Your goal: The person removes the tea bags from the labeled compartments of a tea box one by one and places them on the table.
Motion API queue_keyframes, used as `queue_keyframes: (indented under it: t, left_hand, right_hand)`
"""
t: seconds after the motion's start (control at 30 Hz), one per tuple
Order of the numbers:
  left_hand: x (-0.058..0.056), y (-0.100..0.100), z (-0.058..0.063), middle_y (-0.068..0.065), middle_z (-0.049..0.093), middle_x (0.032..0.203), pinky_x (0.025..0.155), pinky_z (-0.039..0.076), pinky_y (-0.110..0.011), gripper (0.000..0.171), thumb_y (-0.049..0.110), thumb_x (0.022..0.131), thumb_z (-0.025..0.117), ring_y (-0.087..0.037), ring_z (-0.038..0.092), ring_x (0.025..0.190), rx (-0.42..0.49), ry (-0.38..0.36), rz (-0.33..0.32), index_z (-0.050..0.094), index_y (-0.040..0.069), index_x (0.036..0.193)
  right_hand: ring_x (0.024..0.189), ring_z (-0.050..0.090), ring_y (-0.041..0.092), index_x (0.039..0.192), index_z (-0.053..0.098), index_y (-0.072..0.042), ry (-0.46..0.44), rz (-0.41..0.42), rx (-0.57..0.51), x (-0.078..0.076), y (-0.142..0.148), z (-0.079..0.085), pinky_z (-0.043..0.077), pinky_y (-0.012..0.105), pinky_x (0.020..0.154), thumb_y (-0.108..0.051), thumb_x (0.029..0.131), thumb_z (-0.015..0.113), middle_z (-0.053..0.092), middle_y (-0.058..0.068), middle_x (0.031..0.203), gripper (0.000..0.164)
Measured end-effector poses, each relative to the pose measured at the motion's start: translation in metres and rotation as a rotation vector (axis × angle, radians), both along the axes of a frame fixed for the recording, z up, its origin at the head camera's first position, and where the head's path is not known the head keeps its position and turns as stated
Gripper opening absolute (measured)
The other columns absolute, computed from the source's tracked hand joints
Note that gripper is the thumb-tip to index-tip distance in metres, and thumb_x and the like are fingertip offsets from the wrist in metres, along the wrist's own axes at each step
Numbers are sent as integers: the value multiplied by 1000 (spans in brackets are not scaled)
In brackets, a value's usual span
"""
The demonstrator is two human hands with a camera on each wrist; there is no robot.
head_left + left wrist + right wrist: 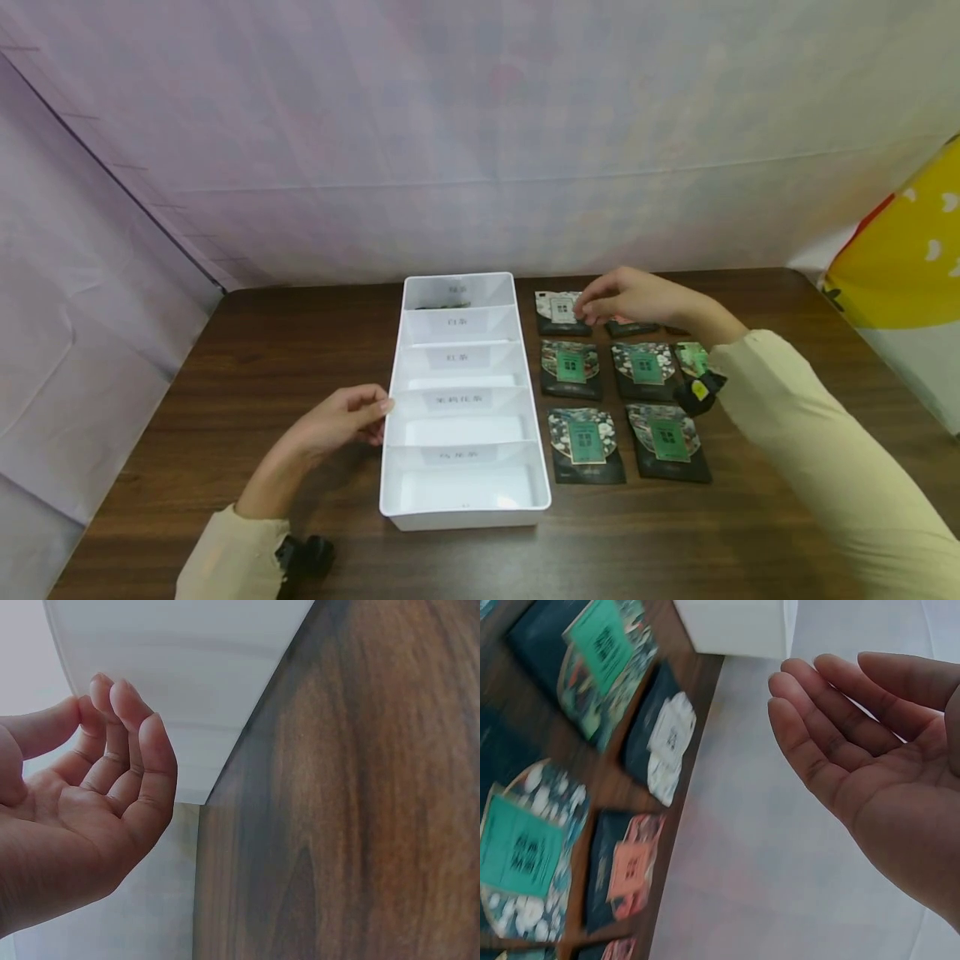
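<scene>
A long white divided box [467,518] with labelled compartments stands on the table. The left hand [339,423] is at its left side, thumb and forefinger pinching the rim, the other fingers curled beside the outer wall [187,645]. To the right of the box, the right hand [637,298] hovers over the back row of tea packets, its fingers relaxed and holding nothing. Below it lie a white-labelled tea packet [558,315] and a red-labelled tea packet [630,870], the latter partly hidden in the head view. Something dark [442,306] shows in the box's rearmost compartment.
More tea packets with green labels lie in rows, among them one packet [572,371] in the middle row and another packet [667,442] at the front. A pale cloth [465,167] hangs behind the dark wooden table [300,333]. Yellow patterned fabric [900,258] is at the right.
</scene>
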State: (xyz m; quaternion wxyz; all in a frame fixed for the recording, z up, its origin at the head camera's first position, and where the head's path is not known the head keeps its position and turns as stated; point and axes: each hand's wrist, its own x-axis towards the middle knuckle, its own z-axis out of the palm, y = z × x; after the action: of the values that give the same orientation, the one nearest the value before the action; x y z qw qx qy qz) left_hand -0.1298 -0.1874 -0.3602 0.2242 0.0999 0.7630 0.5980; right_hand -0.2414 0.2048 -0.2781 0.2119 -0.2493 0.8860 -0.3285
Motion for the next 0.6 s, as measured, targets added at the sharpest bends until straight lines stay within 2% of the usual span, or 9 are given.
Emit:
queue_keyframes:
  t: [0.1,0.33,0.6]
  left_hand:
    - [0,0,0,-6,51,72,65,47,-30,21,10,95,46,-17,51,67,0,-1,1,49,-11,92]
    - [-1,1,0,-6,51,71,64,47,-29,20,10,96,45,-16,51,67,3,-10,4,49,-9,91]
    - [-2,1,-1,-5,51,70,64,46,-29,19,9,96,45,-15,51,67,15,-10,-6,48,-9,89]
  right_hand:
    - [93,59,21,114,61,-3,9,8,-6,-5,-11,-1,48,37,78,-16,95,48,62,11,107,26]
    - [103,55,25,116,60,-8,-13,20,-26,-14,-35,-4,41,45,89,-19,95,49,58,11,116,26]
    - [103,54,27,117,60,-4,-14,40,-8,-23,-65,-7,41,44,88,-16,95,48,59,13,114,27]
